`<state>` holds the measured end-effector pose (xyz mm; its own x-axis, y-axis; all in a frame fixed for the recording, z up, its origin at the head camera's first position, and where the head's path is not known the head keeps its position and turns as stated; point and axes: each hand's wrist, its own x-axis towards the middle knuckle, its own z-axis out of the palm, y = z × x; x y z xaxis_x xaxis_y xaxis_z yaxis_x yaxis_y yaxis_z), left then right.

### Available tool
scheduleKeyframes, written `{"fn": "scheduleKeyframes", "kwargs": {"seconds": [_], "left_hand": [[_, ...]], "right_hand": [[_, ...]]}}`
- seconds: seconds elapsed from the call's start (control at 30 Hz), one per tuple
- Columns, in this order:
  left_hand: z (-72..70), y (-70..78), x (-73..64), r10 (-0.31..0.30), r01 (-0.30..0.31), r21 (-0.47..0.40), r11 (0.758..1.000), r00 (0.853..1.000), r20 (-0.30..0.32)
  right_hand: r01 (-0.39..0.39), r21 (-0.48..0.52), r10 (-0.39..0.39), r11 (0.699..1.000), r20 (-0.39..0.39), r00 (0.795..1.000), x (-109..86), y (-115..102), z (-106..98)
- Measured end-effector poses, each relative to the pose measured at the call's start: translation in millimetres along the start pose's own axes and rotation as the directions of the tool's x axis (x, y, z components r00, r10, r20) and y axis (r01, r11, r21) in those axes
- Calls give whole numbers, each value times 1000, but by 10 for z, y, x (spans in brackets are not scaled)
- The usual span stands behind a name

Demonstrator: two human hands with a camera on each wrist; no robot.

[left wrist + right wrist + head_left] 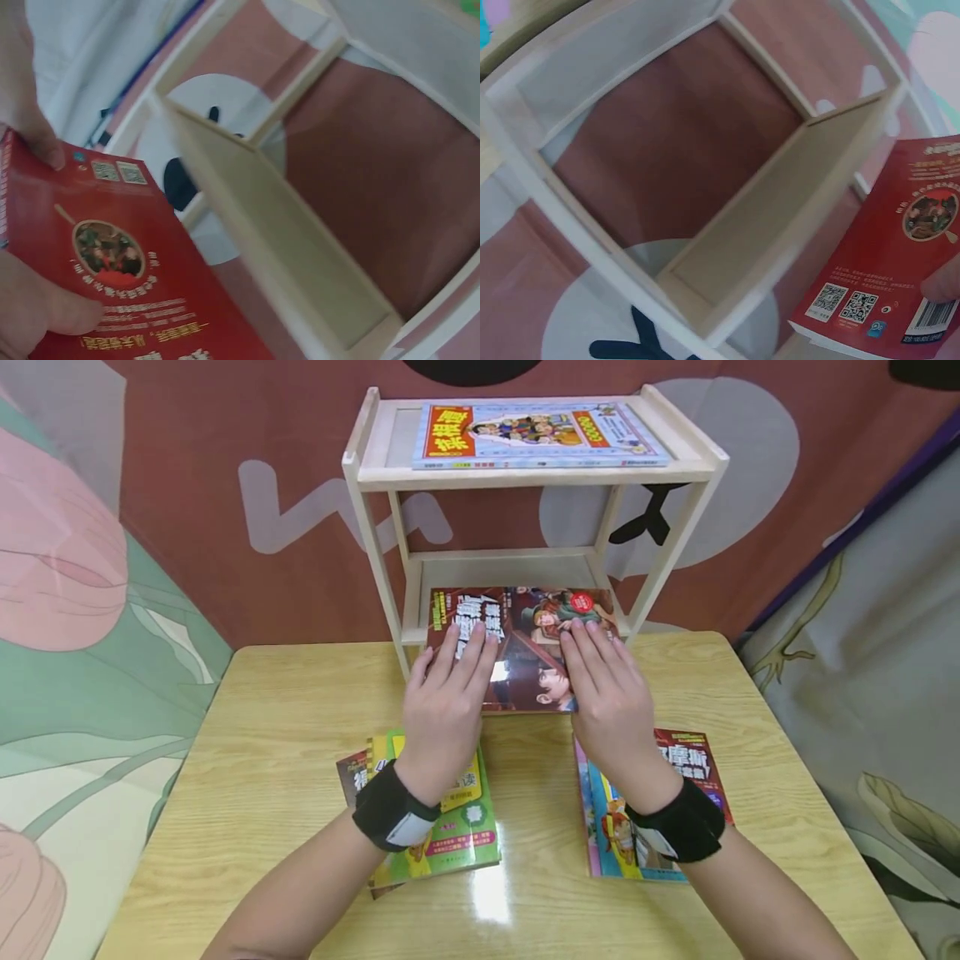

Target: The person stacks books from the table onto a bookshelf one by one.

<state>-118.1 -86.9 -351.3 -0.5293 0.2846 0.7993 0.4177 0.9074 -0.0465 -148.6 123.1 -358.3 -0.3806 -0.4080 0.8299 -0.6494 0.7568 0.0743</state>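
A person holds a dark red book point(528, 647) in both hands above a wooden table point(300, 735), just in front of a pale shelf's lower board point(502, 568). The left hand point(446, 714) and right hand point(611, 697) pinch its sides, long fingers laid over the front cover, the left's slightly apart, the right's closer together, with the left thumb point(67, 311) and right thumb point(941, 286) against the back. The far edge could snag on the board's front lip or a post if the book dips or drifts sideways; the glossy cover could slip if either thumb eases. The wrists partly hide a left pile point(468, 847) and right pile point(607, 827) of books. Both thumbs are out of sight from the head, the wrist views crop the book, and whether it touches the shelf cannot be told.
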Motion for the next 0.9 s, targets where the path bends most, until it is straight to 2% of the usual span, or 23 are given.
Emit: {"fn": "scheduleKeyframes", "kwargs": {"seconds": [0.1,0.17,0.23,0.3,0.43,0.57,0.63,0.7,0.77,0.8,0.9], "left_hand": [[96,-41,24,-3,3,0,1000,1000,18],[144,-60,32,-14,14,7,1000,999,43],[175,-73,31,-28,27,13,1000,996,85],[186,-82,27,-40,38,20,999,989,141],[163,-104,55,-50,41,37,998,961,273],[125,-152,115,-32,16,47,999,933,357],[96,-191,142,-7,-8,36,999,917,398],[72,-235,158,22,-33,19,999,911,412],[54,-278,159,52,-46,-25,999,911,410],[48,-299,157,68,-53,-49,997,913,401],[45,-346,139,109,-72,-117,990,932,345]], "right_hand": [[3,0,-3,1000,35,999,8,64,67],[6,3,-6,1000,90,996,13,100,95],[3,13,-5,1000,159,987,20,123,105],[-1,23,-4,1000,244,970,31,137,100],[-10,31,-2,999,378,926,67,155,63],[-13,34,-4,999,476,879,107,190,10],[-4,54,-22,999,477,878,111,223,1],[6,87,-45,996,456,889,105,257,2],[17,115,-66,993,434,898,96,287,8],[19,128,-73,992,428,901,91,300,10],[-5,143,-61,990,456,888,93,323,0]]}}
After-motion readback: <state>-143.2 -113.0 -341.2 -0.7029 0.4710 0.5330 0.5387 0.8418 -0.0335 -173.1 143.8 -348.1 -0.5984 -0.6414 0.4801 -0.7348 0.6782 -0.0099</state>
